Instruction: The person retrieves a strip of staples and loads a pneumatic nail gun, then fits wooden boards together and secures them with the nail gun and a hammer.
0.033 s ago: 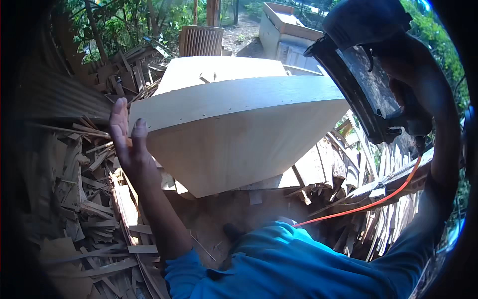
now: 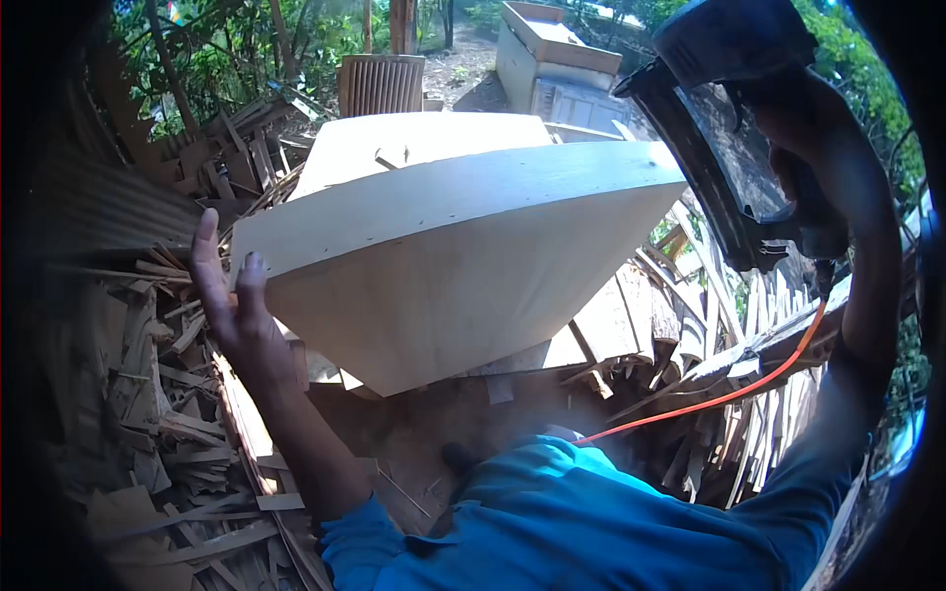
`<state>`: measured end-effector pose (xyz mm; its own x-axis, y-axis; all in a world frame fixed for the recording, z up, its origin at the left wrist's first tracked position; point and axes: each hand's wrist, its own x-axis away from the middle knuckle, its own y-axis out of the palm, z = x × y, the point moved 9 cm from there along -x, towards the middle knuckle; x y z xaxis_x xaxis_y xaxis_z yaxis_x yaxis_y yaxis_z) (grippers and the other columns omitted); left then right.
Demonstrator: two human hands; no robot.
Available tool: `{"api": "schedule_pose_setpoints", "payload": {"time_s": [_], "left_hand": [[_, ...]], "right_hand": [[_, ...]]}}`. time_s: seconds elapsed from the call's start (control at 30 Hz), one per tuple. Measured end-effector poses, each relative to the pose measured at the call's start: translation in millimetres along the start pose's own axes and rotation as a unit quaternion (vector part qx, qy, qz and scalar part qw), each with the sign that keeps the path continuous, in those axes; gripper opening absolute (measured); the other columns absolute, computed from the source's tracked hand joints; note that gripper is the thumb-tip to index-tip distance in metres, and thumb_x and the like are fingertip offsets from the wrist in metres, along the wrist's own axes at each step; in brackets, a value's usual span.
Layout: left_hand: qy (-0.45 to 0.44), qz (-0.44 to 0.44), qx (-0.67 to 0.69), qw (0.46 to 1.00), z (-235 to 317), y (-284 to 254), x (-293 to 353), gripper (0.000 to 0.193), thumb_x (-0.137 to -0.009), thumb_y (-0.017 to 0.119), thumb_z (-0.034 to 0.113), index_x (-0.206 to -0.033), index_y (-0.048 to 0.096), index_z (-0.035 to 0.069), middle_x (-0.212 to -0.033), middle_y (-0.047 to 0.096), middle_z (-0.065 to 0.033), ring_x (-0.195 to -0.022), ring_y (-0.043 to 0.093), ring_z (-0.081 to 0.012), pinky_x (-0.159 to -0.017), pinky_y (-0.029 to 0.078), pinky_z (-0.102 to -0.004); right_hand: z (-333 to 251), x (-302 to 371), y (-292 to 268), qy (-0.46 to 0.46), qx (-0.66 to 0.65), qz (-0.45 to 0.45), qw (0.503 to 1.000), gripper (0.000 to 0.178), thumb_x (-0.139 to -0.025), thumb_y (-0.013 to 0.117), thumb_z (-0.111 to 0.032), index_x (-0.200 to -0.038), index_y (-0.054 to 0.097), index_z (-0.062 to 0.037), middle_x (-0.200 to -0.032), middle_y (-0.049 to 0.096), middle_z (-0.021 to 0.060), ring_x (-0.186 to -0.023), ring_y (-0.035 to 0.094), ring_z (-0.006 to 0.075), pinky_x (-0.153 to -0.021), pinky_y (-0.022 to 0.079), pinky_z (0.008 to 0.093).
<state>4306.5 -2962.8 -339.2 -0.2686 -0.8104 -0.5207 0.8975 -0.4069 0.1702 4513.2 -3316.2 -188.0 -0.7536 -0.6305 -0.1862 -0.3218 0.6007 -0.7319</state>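
A pale plywood box (image 2: 434,295) stands tilted in front of me, with small nail heads dotted along its upper board (image 2: 463,189). At its left end is my left hand (image 2: 236,310), fingers stretched and spread around the corner. The thumb lies close to the near edge; whether it presses on the wood I cannot tell. My right hand (image 2: 818,148) grips a dark pneumatic nail gun (image 2: 700,167) by its handle, raised at the box's right end. The long magazine slants down, and an orange air hose (image 2: 759,386) runs from the handle base to my waist.
Wood offcuts (image 2: 197,433) are heaped on the left, and more strips (image 2: 759,424) lie at the right. Behind the box are a pale work surface (image 2: 434,138), a corrugated brown sheet (image 2: 381,86) and another wooden box (image 2: 552,59). A wooden beam (image 2: 778,350) crosses at the right.
The whole view has shifted a little, so the box sits slightly further left. My left hand's fingers have spread more at the corner. The nail gun stays raised in my right hand.
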Motion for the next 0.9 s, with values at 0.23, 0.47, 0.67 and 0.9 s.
{"api": "schedule_pose_setpoints", "payload": {"time_s": [0.23,0.47,0.67,0.9], "left_hand": [[0.191,-0.356,-0.543,0.737,44.8,52.3,5.2,0.044,-0.092,0.044,0.025,-0.130,0.055,0.006,-0.138,0.050,-0.0139,-0.133,0.041,-0.0322,-0.114,0.017,-0.0528],[0.113,-0.451,-0.562,0.684,28.7,200.6,25.0,0.104,-0.063,0.055,0.086,-0.127,0.051,0.004,-0.117,0.058,-0.0139,-0.110,0.055,-0.0363,-0.104,0.029,-0.0493],[0.060,-0.495,-0.466,0.731,21.5,308.0,80.5,0.083,-0.057,0.086,0.038,-0.122,0.049,0.004,-0.107,0.056,-0.0149,-0.102,0.056,-0.0327,-0.088,0.045,-0.0402],[0.075,-0.475,-0.503,0.719,25.4,342.4,100.4,0.083,-0.052,0.088,0.022,-0.123,0.049,0.005,-0.111,0.057,-0.0129,-0.104,0.058,-0.0306,-0.090,0.045,-0.0399]], "right_hand": [[255.9,42.6,-76.4,0.170,-0.016,0.180,0.969,0.017,-0.086,0.061,-0.018,-0.097,0.053,-0.0059,-0.071,0.050,-0.0015,-0.054,0.049,0.0074,-0.047,0.042,0.0274],[597.2,58.7,88.3,0.241,0.157,0.158,0.945,0.081,-0.078,0.059,-0.013,-0.145,0.019,0.0106,-0.114,0.057,0.0354,-0.109,0.056,0.0457,-0.095,0.044,0.0453],[645.2,52.0,254.6,0.303,0.158,0.050,0.939,0.086,-0.076,0.063,-0.006,-0.150,0.019,-0.0028,-0.100,0.054,0.0308,-0.085,0.063,0.0406,-0.071,0.052,0.0475],[683.1,58.0,298.4,0.276,0.211,0.056,0.936,0.081,-0.080,0.066,-0.009,-0.150,0.027,-0.0131,-0.097,0.051,0.0203,-0.085,0.060,0.0367,-0.073,0.050,0.0438]]}}
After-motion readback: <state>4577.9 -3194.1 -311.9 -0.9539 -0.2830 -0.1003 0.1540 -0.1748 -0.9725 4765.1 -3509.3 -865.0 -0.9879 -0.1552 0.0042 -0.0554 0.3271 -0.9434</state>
